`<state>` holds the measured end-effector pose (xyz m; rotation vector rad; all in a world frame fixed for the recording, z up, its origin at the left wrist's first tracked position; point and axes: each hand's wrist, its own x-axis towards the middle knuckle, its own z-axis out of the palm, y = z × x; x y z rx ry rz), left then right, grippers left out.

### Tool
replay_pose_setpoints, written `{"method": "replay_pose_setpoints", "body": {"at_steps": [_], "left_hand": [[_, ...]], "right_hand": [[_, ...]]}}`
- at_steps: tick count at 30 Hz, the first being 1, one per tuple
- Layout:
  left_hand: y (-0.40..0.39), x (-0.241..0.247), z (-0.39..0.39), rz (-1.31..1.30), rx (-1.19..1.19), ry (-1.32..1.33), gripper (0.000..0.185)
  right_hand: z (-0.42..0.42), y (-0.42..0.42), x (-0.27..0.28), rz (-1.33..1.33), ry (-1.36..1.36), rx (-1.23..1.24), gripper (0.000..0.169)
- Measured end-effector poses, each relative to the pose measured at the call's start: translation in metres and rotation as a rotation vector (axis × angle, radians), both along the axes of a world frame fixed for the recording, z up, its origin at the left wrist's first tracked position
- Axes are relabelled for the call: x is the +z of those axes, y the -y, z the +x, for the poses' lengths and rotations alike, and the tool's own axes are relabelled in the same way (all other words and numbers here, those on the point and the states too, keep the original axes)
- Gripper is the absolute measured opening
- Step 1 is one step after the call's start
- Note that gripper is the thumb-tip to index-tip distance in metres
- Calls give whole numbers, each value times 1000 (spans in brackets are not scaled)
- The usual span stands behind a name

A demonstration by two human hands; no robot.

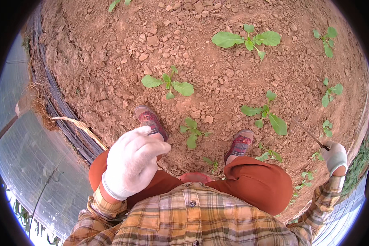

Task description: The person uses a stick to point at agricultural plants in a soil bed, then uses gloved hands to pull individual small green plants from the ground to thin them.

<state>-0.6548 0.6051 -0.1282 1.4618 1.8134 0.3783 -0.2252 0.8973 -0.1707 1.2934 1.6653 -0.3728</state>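
My left hand [132,160], in a white knit glove, is raised over my left knee with its fingers bent. Its palm side is turned away, so whatever may be in it is hidden. Far to the right, my gloved right hand [335,156] grips a thin-shafted hand tool [310,134] by its dark end. The shaft slants up and left, its tip near the soil beside a leafy seedling [265,112]. Between my shoes grows a smaller seedling [192,132]. Another seedling [169,82] stands ahead of my left shoe [150,120].
Dry, cloddy brown soil [203,73] surrounds several more seedlings, including a large one [249,40] farther ahead. Along the left run dark plastic strips [53,89] and a clear plastic sheet wall [33,160]. A dry leaf strip [83,127] lies across them. My right shoe [240,143] is planted near seedlings.
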Motion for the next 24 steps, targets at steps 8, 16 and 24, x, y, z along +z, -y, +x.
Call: {"method": "replay_pose_setpoints", "body": {"at_steps": [8,16,24], "left_hand": [[-59,-4,-76,117,-21,-195,24],[-70,20,-108,419,-1,-166,19],[-13,52,-93,578,-107,-140,15]], "right_hand": [[-14,62,4,119,54,9,17],[-23,134,-3,322,28,-62,17],[-16,172,-23,433,0,-160,19]]}}
